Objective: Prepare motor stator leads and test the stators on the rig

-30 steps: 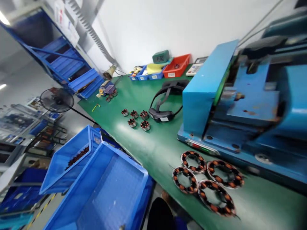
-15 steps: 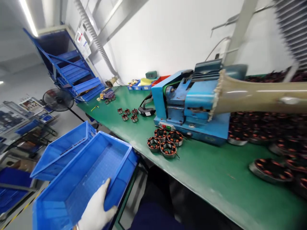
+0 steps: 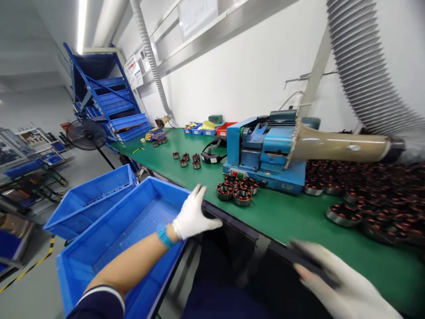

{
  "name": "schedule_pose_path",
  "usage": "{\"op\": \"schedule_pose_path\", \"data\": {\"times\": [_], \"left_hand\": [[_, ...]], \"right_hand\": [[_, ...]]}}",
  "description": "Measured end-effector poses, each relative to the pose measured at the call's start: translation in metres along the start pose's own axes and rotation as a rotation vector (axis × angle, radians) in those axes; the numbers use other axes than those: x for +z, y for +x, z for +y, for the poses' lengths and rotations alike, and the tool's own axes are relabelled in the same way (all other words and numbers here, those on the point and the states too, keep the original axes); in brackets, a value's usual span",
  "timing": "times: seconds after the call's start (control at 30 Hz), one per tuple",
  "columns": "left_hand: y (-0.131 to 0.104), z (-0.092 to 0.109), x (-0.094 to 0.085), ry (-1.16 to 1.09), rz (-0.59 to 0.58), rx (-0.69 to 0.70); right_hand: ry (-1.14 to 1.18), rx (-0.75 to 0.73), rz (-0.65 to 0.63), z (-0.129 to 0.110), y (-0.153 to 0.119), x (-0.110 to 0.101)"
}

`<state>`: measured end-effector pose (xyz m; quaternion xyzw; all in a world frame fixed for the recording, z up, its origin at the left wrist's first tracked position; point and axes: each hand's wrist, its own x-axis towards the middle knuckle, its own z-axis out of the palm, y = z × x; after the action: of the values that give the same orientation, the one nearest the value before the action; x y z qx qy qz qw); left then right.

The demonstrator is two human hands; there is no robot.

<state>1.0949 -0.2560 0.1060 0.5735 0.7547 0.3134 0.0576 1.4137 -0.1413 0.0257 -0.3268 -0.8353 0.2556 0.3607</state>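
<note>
A worker's left hand (image 3: 192, 216), fingers spread and empty, hangs near 4 copper-wound rings (image 3: 240, 195) on the green desk (image 3: 282, 219); the right-hand (image 3: 335, 270) fingers grip a blurred dark object (image 3: 312, 262) over its edge. Across the room from me, 1 fan (image 3: 86, 134) stands before blue racking (image 3: 114, 102).

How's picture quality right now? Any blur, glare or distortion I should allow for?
Head view: the right hand and its dark object are smeared, the object too blurred to identify; head view: the left hand is fairly crisp; head view: the ceiling light is blown out white; head view: the pile of wound rings looks dark and soft.
</note>
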Motion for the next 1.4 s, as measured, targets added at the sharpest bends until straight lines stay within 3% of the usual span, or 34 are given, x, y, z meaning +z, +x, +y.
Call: {"op": "schedule_pose_path", "data": {"times": [0.1,0.17,0.23,0.3,0.43,0.57,0.63,0.7,0.77,0.83,0.9,1.0,1.17,1.4], "left_hand": [[0.065,0.014,0.011,0.121,-0.110,0.119],[0.100,0.015,0.023,0.170,-0.195,0.175],[0.123,0.010,0.038,0.142,-0.248,0.256],[0.134,0.004,0.053,0.072,-0.239,0.317],[0.124,0.009,0.084,-0.045,-0.180,0.416],[0.108,0.051,0.112,-0.093,-0.257,0.448],[0.112,0.071,0.120,-0.185,-0.331,0.495],[0.125,0.077,0.120,-0.335,-0.285,0.468],[0.145,0.065,0.114,-0.400,-0.037,0.305],[0.167,0.042,0.104,-0.290,0.234,0.088],[0.187,0.018,0.096,-0.177,0.205,-0.044],[0.207,-0.003,0.093,-0.155,0.048,-0.064],[0.214,-0.003,0.104,-0.106,0.118,-0.078],[0.218,-0.002,0.110,-0.080,0.131,-0.083]], "right_hand": [[-0.261,-0.128,-0.024,-0.026,0.079,0.022],[-0.377,-0.138,-0.056,-0.040,0.125,0.044],[-0.436,-0.101,-0.099,-0.046,0.154,0.061],[-0.456,-0.080,-0.140,-0.043,0.165,0.069],[-0.502,-0.073,-0.118,-0.014,0.143,0.056],[-0.563,-0.223,0.020,0.038,0.107,0.023],[-0.635,-0.290,0.131,0.058,0.098,0.005],[-0.693,-0.322,0.195,0.068,0.095,-0.007],[-0.714,-0.315,0.198,0.066,0.096,-0.014],[-0.703,-0.313,0.182,0.058,0.097,-0.017],[-0.690,-0.320,0.181,0.050,0.098,-0.017],[-0.684,-0.288,0.185,0.041,0.099,-0.016],[-0.693,-0.208,0.181,0.031,0.097,-0.013],[-0.687,-0.128,0.245,0.013,0.100,-0.012]]}}
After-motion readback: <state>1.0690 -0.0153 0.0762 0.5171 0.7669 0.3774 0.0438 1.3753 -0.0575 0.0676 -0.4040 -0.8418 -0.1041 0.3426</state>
